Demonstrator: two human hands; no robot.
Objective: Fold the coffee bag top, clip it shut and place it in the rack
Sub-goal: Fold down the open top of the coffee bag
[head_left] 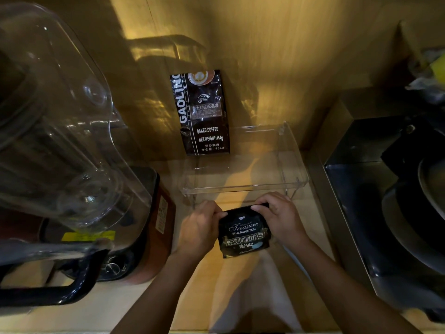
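The fingers of the left hand pinch the upper left corner of the small black foil coffee bag with silver "Treasure Blue Mountain" lettering, and the fingers of the right hand curl over its upper right corner, so both hands are closed on the bag's top edge. The bag is held just above or on the pale wooden table; which of the 2, I cannot tell. It sits near the front lip of the clear acrylic rack, which stands just beyond the hands.

The step in hand looks like the fold: the top edge seems rolled down under the fingers, though the fold itself is mostly hidden. Next the flap must be kept pinched with 1 hand while the other fetches a clip; no clip shows in this view, so it has to be found first.

The bag is glossy, crinkled and squat, its front facing up and readable, bulging slightly as if part full. A taller black "Gaolino" coffee bag leans against the wooden back wall behind the rack. A clear-jug blender stands at the left.
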